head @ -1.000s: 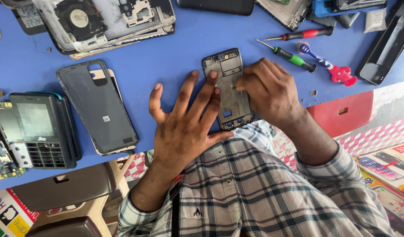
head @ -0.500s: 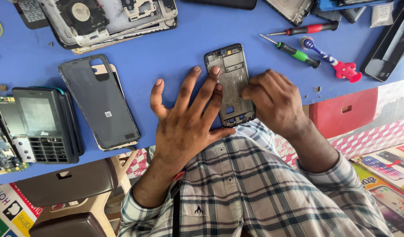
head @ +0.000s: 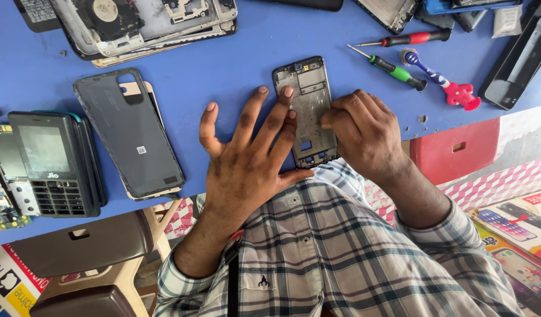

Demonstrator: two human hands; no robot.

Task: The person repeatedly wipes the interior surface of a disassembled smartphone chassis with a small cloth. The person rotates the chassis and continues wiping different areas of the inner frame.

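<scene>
Near the front edge of the blue tabletop (head: 235, 64), about midway along it, lies an opened phone frame (head: 308, 111), lengthwise toward the far edge, its inner side up. The left hand (head: 247, 158) lies flat with fingers spread wide; 2 fingertips press on the frame's left side, the thumb runs along its near end, and the other fingers rest on the bare tabletop. It holds nothing. The right hand (head: 364, 132) is curled into a narrow grip against the frame's right edge, fingertips touching the frame; whether it pinches some small tool or part I cannot tell.

Left of the hands, well apart from the frame, a dark back cover (head: 129, 135) lies over a lighter panel. Farther left, at the front edge, sits a black keypad phone (head: 56, 164) with a circuit board just beside it. Along the far edge, toward the left corner, is a stack of opened device shells (head: 147, 23). Toward the right, 2 screwdrivers lie near each other: a red one (head: 408, 39) and a green one (head: 394, 69). Just beside the green one is a blue and red tool (head: 444, 82). At the right corner lies a black tray (head: 517, 58). Below the front edge stand a red stool (head: 458, 149) and a brown stool (head: 82, 243).
</scene>
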